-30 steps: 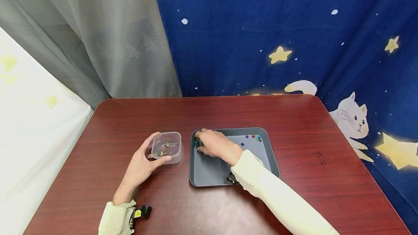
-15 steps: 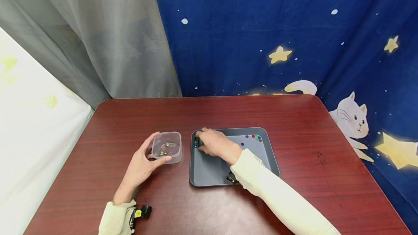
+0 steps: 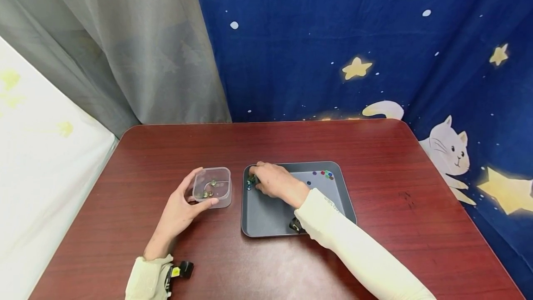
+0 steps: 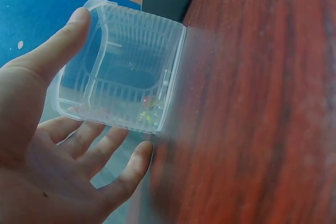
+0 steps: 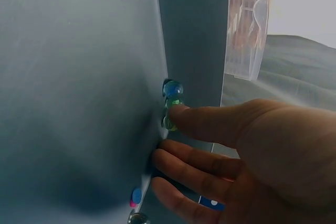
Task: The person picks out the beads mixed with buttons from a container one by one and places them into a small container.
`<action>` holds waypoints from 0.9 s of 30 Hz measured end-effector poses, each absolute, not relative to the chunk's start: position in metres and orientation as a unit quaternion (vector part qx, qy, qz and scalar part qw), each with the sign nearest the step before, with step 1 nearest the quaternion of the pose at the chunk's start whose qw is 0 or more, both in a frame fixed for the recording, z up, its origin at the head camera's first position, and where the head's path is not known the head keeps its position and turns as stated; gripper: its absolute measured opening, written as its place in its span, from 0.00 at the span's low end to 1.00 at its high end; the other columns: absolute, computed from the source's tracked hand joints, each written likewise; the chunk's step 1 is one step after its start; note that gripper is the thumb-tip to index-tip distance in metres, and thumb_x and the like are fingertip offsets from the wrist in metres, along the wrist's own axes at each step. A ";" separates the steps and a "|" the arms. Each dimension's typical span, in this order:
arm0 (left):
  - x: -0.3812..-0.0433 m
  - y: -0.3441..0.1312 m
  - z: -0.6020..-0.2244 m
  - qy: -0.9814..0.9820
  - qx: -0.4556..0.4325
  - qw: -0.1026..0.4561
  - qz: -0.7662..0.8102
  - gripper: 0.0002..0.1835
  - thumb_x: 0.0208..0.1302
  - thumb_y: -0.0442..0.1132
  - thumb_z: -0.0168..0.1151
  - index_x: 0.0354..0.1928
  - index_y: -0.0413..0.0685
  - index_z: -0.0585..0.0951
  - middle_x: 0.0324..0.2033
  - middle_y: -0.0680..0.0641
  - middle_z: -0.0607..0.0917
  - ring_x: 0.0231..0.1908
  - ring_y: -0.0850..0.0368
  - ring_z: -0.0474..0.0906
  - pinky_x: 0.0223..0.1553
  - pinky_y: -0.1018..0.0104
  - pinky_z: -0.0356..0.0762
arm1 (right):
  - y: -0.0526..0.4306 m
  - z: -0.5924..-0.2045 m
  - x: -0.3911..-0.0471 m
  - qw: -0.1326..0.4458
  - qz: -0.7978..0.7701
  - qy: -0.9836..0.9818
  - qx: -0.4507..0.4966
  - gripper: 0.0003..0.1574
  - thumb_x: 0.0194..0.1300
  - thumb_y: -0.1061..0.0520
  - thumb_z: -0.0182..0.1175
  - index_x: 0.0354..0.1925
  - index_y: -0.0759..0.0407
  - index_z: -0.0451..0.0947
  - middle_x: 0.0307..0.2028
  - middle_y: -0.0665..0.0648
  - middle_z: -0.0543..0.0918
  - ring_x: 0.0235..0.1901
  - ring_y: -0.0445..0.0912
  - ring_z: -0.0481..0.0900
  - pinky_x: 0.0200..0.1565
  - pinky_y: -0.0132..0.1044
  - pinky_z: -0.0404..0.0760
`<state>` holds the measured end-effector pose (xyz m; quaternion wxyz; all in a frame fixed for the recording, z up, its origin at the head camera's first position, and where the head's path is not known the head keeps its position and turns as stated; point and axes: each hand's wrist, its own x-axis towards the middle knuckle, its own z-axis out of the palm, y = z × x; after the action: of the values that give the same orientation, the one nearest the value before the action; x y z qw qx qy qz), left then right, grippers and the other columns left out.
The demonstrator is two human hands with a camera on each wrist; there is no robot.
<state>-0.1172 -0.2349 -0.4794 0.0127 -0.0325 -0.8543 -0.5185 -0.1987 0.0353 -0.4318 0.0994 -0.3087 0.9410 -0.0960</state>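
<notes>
My left hand [image 3: 178, 216] holds a clear plastic box [image 3: 223, 199], thumb on the near side and fingers on the far side. A few small yellow-green glass marbles [image 3: 210, 193] lie inside it. My right hand [image 3: 276, 181] reaches into the back left corner of a grey tray [image 3: 268, 221]. In the right wrist view its thumb [image 5: 202, 121] touches green marbles [image 5: 170, 121] by the tray wall, beside a blue marble [image 5: 173, 88]. The other visible fingers are slightly bent and apart from the thumb. Whether another finger meets the marble behind the thumb is hidden.
Several coloured marbles [image 3: 327, 174] lie in the tray's back right corner, with a dark one [image 3: 309, 183] nearer its middle. The box stands left of the tray on a reddish-brown table [image 3: 166, 147]. Curtains [image 3: 291, 59] hang behind the table.
My right hand's thumb has shifted slightly among the marbles in the tray corner, leaving the blue one more exposed. The left hand and box stay put.
</notes>
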 end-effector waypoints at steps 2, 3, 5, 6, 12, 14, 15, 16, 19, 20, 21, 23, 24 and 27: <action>-0.117 -0.235 -0.479 -0.854 -0.032 0.013 -0.519 0.48 0.58 0.46 0.81 0.78 0.66 0.65 0.61 0.42 0.82 0.45 0.57 0.84 0.46 0.77 0.81 | 0.036 -0.432 -0.199 0.097 -0.095 0.940 -0.312 0.19 0.70 0.57 0.69 0.58 0.51 0.83 0.51 0.54 0.84 0.47 0.46 0.84 0.50 0.44 0.86; -0.117 -0.235 -0.479 -0.854 -0.031 0.013 -0.518 0.48 0.58 0.46 0.81 0.78 0.66 0.65 0.62 0.42 0.82 0.45 0.57 0.84 0.46 0.77 0.81 | 0.036 -0.432 -0.199 0.096 -0.095 0.940 -0.313 0.19 0.70 0.57 0.69 0.58 0.51 0.83 0.50 0.54 0.84 0.47 0.46 0.84 0.50 0.44 0.86; -0.117 -0.235 -0.479 -0.854 -0.032 0.012 -0.519 0.49 0.58 0.46 0.81 0.78 0.64 0.64 0.62 0.42 0.82 0.45 0.57 0.84 0.46 0.77 0.81 | 0.036 -0.433 -0.199 0.095 -0.094 0.940 -0.314 0.18 0.70 0.58 0.69 0.57 0.51 0.83 0.50 0.54 0.84 0.47 0.46 0.84 0.50 0.44 0.85; -0.117 -0.235 -0.479 -0.854 -0.032 0.011 -0.520 0.49 0.58 0.46 0.81 0.78 0.64 0.64 0.62 0.42 0.82 0.45 0.57 0.84 0.45 0.76 0.81 | 0.036 -0.433 -0.199 0.096 -0.094 0.940 -0.314 0.17 0.70 0.58 0.69 0.56 0.51 0.83 0.49 0.54 0.84 0.47 0.46 0.83 0.50 0.44 0.85; -0.117 -0.235 -0.479 -0.853 -0.032 0.009 -0.520 0.49 0.58 0.46 0.81 0.79 0.63 0.64 0.62 0.42 0.82 0.44 0.59 0.84 0.46 0.77 0.81 | 0.037 -0.433 -0.199 0.099 -0.094 0.939 -0.315 0.13 0.70 0.57 0.69 0.52 0.52 0.85 0.47 0.54 0.84 0.45 0.45 0.82 0.50 0.43 0.84; -0.117 -0.235 -0.479 -0.854 -0.032 0.009 -0.520 0.49 0.58 0.46 0.81 0.78 0.64 0.64 0.62 0.42 0.82 0.44 0.58 0.85 0.46 0.77 0.81 | 0.036 -0.432 -0.199 0.097 -0.093 0.939 -0.317 0.11 0.70 0.57 0.68 0.51 0.52 0.85 0.46 0.54 0.84 0.44 0.45 0.82 0.50 0.43 0.84; -0.117 -0.235 -0.479 -0.854 -0.032 0.010 -0.519 0.49 0.58 0.46 0.81 0.78 0.65 0.64 0.62 0.42 0.82 0.44 0.58 0.84 0.46 0.77 0.80 | 0.036 -0.432 -0.198 0.096 -0.092 0.938 -0.319 0.10 0.71 0.56 0.68 0.50 0.52 0.85 0.46 0.54 0.84 0.44 0.45 0.82 0.49 0.42 0.84; -0.117 -0.235 -0.479 -0.855 -0.032 0.010 -0.518 0.49 0.58 0.46 0.81 0.78 0.65 0.64 0.62 0.42 0.82 0.44 0.58 0.84 0.46 0.77 0.80 | 0.036 -0.432 -0.198 0.095 -0.092 0.938 -0.321 0.09 0.71 0.56 0.68 0.49 0.52 0.85 0.45 0.54 0.85 0.44 0.45 0.82 0.49 0.42 0.84; -0.117 -0.235 -0.479 -0.855 -0.031 0.011 -0.518 0.49 0.58 0.46 0.81 0.79 0.64 0.64 0.62 0.42 0.82 0.45 0.57 0.84 0.46 0.78 0.80 | 0.035 -0.431 -0.198 0.094 -0.093 0.937 -0.323 0.08 0.71 0.56 0.68 0.48 0.52 0.85 0.45 0.54 0.85 0.44 0.45 0.83 0.49 0.42 0.84; -0.117 -0.235 -0.479 -0.855 -0.031 0.011 -0.518 0.49 0.58 0.46 0.81 0.79 0.63 0.64 0.62 0.42 0.82 0.45 0.56 0.84 0.46 0.78 0.80 | 0.035 -0.431 -0.198 0.095 -0.095 0.937 -0.322 0.08 0.71 0.56 0.68 0.47 0.52 0.85 0.45 0.54 0.86 0.44 0.45 0.83 0.49 0.42 0.84; -0.117 -0.235 -0.479 -0.855 -0.031 0.011 -0.518 0.49 0.58 0.46 0.81 0.79 0.63 0.64 0.62 0.42 0.82 0.45 0.56 0.84 0.46 0.78 0.80 | 0.035 -0.432 -0.198 0.097 -0.096 0.937 -0.322 0.08 0.71 0.56 0.68 0.48 0.53 0.85 0.46 0.54 0.86 0.44 0.45 0.83 0.49 0.42 0.84; -0.117 -0.235 -0.478 -0.854 -0.030 0.010 -0.519 0.49 0.58 0.46 0.81 0.79 0.62 0.64 0.62 0.42 0.82 0.45 0.56 0.84 0.46 0.77 0.80 | 0.035 -0.432 -0.199 0.099 -0.098 0.937 -0.319 0.09 0.71 0.56 0.68 0.49 0.53 0.86 0.47 0.54 0.86 0.45 0.45 0.83 0.49 0.42 0.84; -0.117 -0.235 -0.478 -0.855 -0.029 0.010 -0.518 0.49 0.58 0.46 0.81 0.79 0.62 0.64 0.62 0.41 0.82 0.45 0.56 0.84 0.46 0.77 0.80 | 0.035 -0.432 -0.199 0.100 -0.099 0.937 -0.318 0.09 0.71 0.56 0.68 0.49 0.53 0.86 0.47 0.54 0.86 0.44 0.45 0.83 0.49 0.42 0.84; -0.117 -0.235 -0.478 -0.855 -0.029 0.009 -0.517 0.49 0.58 0.46 0.81 0.79 0.63 0.64 0.62 0.42 0.82 0.45 0.57 0.84 0.46 0.77 0.80 | 0.036 -0.433 -0.199 0.102 -0.100 0.938 -0.316 0.08 0.71 0.56 0.68 0.48 0.52 0.87 0.46 0.54 0.86 0.42 0.44 0.82 0.48 0.41 0.84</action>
<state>-0.1168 -0.2348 -0.4783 0.0089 -0.0292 -0.8554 -0.5171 -0.1987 0.0359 -0.4327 0.1018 -0.3164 0.9378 -0.1004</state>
